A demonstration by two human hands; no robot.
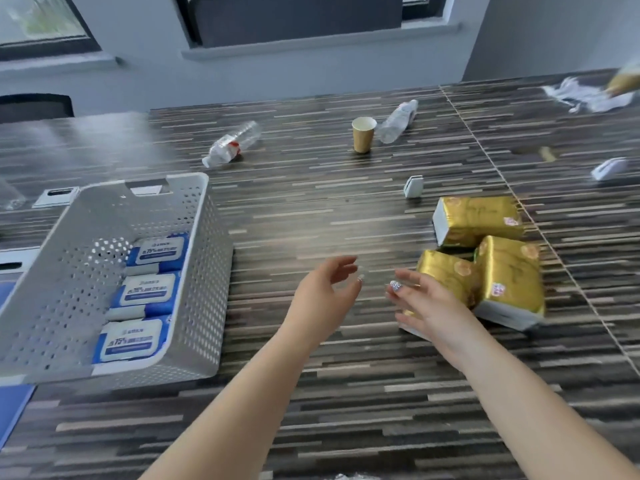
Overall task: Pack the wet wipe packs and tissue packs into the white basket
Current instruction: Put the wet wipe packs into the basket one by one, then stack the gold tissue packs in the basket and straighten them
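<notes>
We see the striped table (346,209) bearing the white basket (204,271) at left, with three blue wet wipe packs (142,292) lined up inside along its right wall. Three gold tissue packs (485,258) cluster on the table at right. Our right hand (426,306) reaches beside the nearest pack, fingers loosely spread; our left hand (322,292) hovers with relaxed fingers, holding nothing.
</notes>
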